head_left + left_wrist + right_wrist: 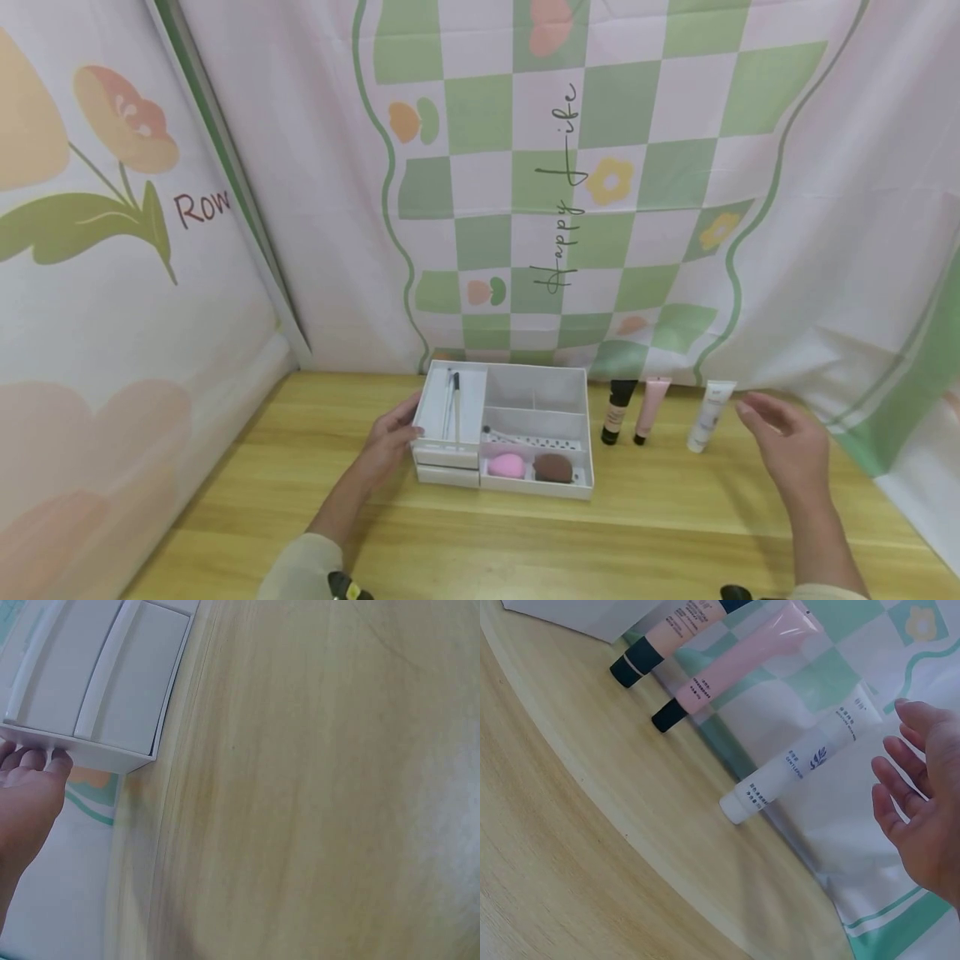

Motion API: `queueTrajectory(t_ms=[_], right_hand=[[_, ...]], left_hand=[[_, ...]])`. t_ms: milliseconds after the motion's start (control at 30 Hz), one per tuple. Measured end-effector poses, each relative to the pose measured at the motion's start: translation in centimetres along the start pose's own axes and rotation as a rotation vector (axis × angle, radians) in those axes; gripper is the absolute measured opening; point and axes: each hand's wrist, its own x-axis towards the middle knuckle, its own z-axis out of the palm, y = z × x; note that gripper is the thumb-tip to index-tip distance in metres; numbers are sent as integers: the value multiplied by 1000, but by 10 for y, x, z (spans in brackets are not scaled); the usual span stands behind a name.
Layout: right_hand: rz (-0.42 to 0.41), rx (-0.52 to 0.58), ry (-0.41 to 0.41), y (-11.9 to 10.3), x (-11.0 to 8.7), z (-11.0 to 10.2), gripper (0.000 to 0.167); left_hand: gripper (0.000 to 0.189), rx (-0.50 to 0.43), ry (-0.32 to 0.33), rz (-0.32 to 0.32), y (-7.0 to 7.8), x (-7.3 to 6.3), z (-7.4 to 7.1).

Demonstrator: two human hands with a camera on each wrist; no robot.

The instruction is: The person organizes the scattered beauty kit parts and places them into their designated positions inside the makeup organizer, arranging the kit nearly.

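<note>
On the wooden table stands a white organizer box point(536, 389) with compartments and two small drawers point(135, 682). My left hand point(392, 433) rests against its left side, fingertips touching the wall. The right hand point(795, 446) is beside a white squeeze tube point(710, 417), apart from it, with loosely bent fingers and nothing held. In the right wrist view, that tube stands on its cap, left of the hand point(930, 787). Further left are a pink tube point(739, 664) with a black cap and a beige-and-black tube point(671, 637), both upright.
Inside the box lie thin brushes point(457, 408), a pink makeup sponge point(506, 466), a brown sponge-like piece point(553, 468) and a slim dark-tipped stick point(501, 435). A checked green-and-white curtain point(547, 175) hangs behind the table, and a printed panel point(127, 333) borders the left.
</note>
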Motion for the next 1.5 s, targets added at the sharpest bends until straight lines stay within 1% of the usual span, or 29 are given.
queueTrajectory(t_ms=[167,233,367,433,600,800,867,933,1000,1033,1100,1200,1300,1400,1500], right_hand=[[8,67,-26,9,3,1,28],[17,91,-37,11,4,1,28],[39,96,-94,15,5,1,29],[44,140,-140,17,8,0,28],[40,319,-239,22,13,2,29],[17,390,-273,26,18,7,30],[16,399,-280,26,20,9,35],[11,366,-289,26,22,9,49],[-3,296,-299,25,23,10,62],[-14,247,-302,24,24,11,67],[-24,183,-309,22,26,11,70],[-35,100,-306,20,29,13,65],[-37,57,-303,18,30,14,58],[-38,53,-305,17,31,15,48],[-37,73,-314,17,32,15,38]], left_hand=[[71,15,1,-8,0,-1,-1],[71,14,14,-16,-1,-1,-1],[71,20,22,-17,-1,-1,0],[70,27,23,-16,0,-1,0],[70,42,22,-18,0,-1,0],[70,46,21,-13,0,0,0],[70,45,22,-14,-1,0,-1],[70,44,21,-14,-2,0,-1],[70,39,22,-15,-2,1,-1],[70,38,24,-18,-3,1,-1],[69,43,25,-20,-2,1,-1],[69,47,25,-17,-1,0,-1],[70,39,22,-10,-1,0,0],[71,27,25,-12,-1,1,0],[71,28,17,-5,0,0,0]])
